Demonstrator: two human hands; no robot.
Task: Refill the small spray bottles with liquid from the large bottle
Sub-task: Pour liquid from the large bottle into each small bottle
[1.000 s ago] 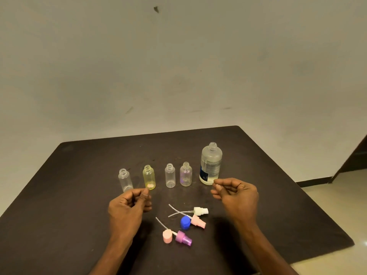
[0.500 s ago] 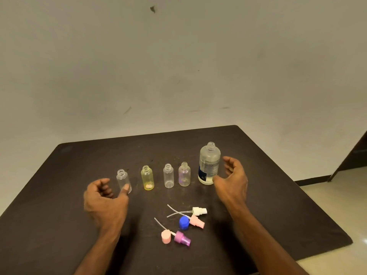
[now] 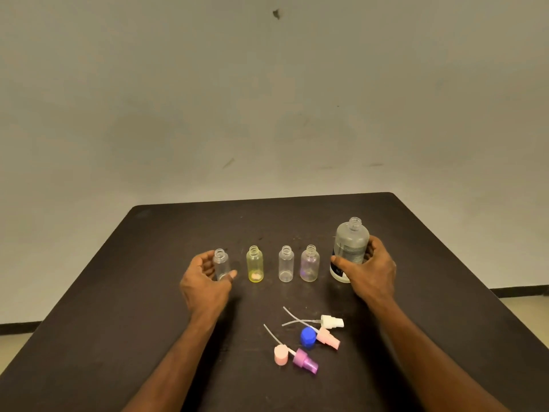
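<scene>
Several small open bottles stand in a row on the dark table [image 3: 118,292]: a clear one [image 3: 221,260], a yellow one [image 3: 255,264], a second clear one [image 3: 286,264] and a pinkish one [image 3: 310,263]. My left hand [image 3: 205,282] curls round the leftmost clear bottle, thumb at its front. To the right stands the uncapped large bottle [image 3: 350,242], frosted, with a dark label. My right hand [image 3: 370,272] grips its lower half, thumb across the label.
Loose spray heads with dip tubes lie nearer me: a white one [image 3: 332,322], a pink one [image 3: 328,339] and a purple one [image 3: 304,361]. A blue cap [image 3: 307,336] and a pink cap [image 3: 281,354] lie among them. A grey wall stands behind the table.
Both hands moved away from me and apart. The left hand reached the leftmost clear bottle and curled round it. The right hand closed round the large bottle.
</scene>
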